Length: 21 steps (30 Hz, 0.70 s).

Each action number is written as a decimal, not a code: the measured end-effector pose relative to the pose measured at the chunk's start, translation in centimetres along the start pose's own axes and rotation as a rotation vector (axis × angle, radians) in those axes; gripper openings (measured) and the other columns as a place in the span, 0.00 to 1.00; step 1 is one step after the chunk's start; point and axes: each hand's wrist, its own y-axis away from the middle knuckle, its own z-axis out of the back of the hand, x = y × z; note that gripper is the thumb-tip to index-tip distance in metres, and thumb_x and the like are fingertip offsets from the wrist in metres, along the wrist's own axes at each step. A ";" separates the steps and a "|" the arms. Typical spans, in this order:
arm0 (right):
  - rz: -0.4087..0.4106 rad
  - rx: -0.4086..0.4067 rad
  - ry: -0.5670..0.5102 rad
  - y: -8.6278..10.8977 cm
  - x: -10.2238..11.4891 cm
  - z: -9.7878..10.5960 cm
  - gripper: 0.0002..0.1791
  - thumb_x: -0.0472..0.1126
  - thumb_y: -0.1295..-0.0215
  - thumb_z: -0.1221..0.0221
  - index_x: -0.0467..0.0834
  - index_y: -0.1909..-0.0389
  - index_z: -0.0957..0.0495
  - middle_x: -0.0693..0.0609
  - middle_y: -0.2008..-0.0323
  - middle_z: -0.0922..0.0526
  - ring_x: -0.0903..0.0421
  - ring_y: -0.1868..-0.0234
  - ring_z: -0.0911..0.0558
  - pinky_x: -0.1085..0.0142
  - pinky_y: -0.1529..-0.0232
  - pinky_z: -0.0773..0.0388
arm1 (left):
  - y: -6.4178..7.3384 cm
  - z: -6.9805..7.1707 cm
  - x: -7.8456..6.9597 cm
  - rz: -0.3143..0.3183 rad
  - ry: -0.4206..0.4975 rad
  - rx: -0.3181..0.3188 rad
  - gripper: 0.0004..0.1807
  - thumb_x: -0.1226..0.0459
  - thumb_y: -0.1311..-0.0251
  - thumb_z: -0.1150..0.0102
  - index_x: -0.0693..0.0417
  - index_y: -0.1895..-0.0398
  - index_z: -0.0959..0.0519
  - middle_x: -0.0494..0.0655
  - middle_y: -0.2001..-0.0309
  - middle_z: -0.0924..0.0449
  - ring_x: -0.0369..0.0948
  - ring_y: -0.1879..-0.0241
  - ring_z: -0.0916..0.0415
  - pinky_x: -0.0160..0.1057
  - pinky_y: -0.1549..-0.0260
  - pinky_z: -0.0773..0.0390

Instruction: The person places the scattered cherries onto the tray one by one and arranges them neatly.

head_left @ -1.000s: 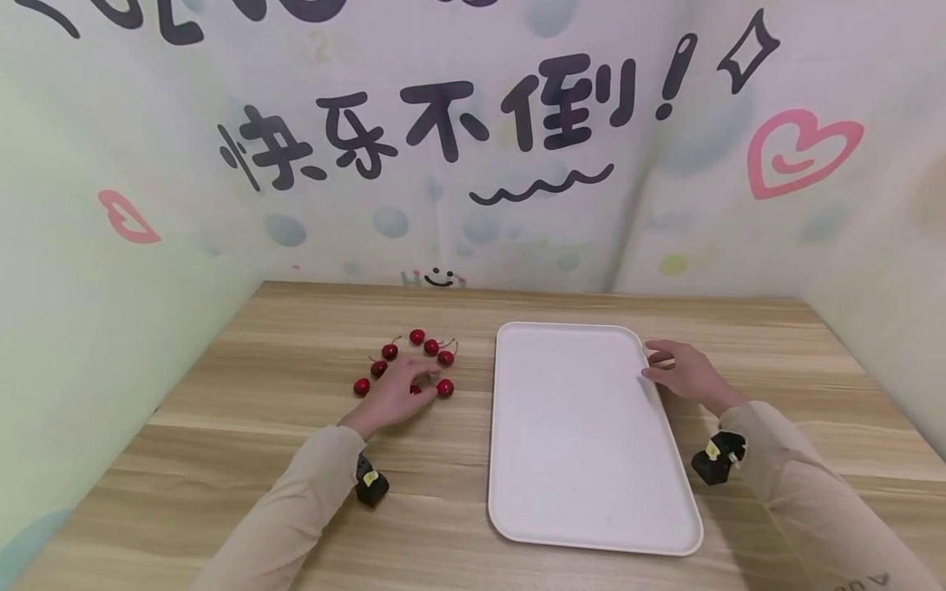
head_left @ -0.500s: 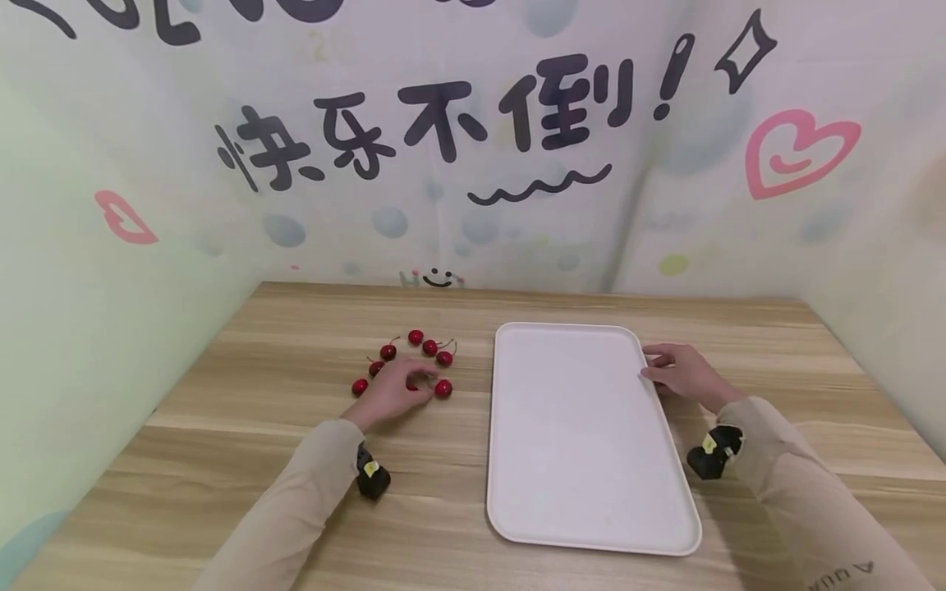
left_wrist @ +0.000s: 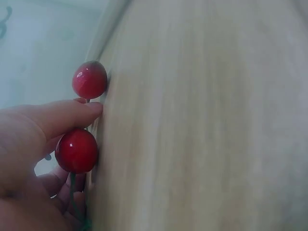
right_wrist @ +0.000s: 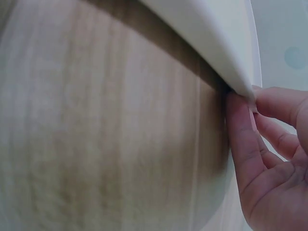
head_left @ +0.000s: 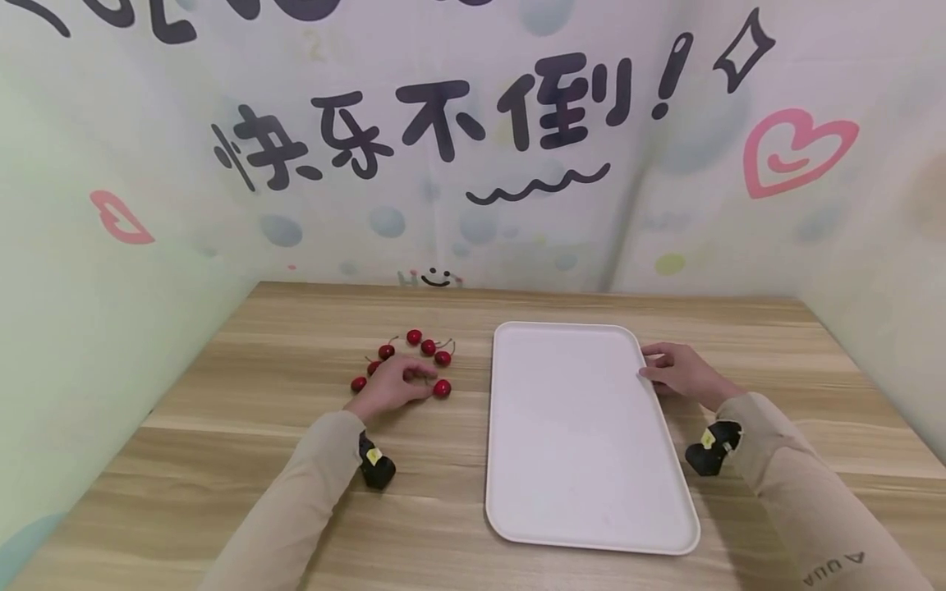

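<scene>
Several red cherries, some with visible stems, lie on the table. My left hand (head_left: pixel 392 384) is over the near side of the group, thumb and fingers curved with a gap between their tips in the head view. Just beyond the thumb tip sits one cherry (left_wrist: pixel 90 80); a second cherry (left_wrist: pixel 76 150) with a green stem is below the thumb in the left wrist view. Whether a stem is touched is hard to see. My right hand (head_left: pixel 683 375) pinches the right rim of a white rectangular tray (right_wrist: pixel 207 38) between thumb and fingers.
The wood-grain table (head_left: pixel 414 509) meets a printed cloth backdrop (head_left: pixel 436 205) at its far edge. More cherries (head_left: pixel 415 336) lie beyond my left hand. Black wrist cameras (head_left: pixel 378 469) hang under both sleeves.
My left hand has shifted very slightly and covers the nearer cherry more. My right hand and the tray stay in place; the head view has drifted a little.
</scene>
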 end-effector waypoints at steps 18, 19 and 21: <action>-0.010 0.009 -0.036 -0.2 -0.3 0.1 0.27 0.34 0.40 0.46 0.24 0.45 0.43 0.37 0.62 0.28 0.57 0.68 0.24 0.64 0.64 0.23 | 0.0 0.1 0.0 -0.013 0.014 -0.010 0.04 0.68 0.50 0.39 0.54 0.69 0.18 0.44 0.65 0.20 0.41 0.62 0.30 0.44 0.57 0.31; -0.010 0.010 -0.042 -0.2 -0.3 0.1 0.27 0.34 0.40 0.46 0.24 0.45 0.43 0.37 0.62 0.28 0.57 0.68 0.23 0.64 0.64 0.23 | 0.0 0.1 0.0 -0.012 0.013 -0.015 0.04 0.67 0.50 0.39 0.54 0.69 0.18 0.44 0.65 0.20 0.41 0.62 0.30 0.44 0.57 0.31; -0.011 0.011 -0.050 -0.2 -0.4 0.0 0.26 0.33 0.40 0.46 0.24 0.45 0.43 0.38 0.63 0.28 0.58 0.68 0.23 0.64 0.65 0.23 | 0.1 0.1 0.0 -0.007 0.012 -0.026 0.05 0.67 0.50 0.39 0.54 0.69 0.18 0.44 0.64 0.20 0.41 0.62 0.30 0.44 0.58 0.31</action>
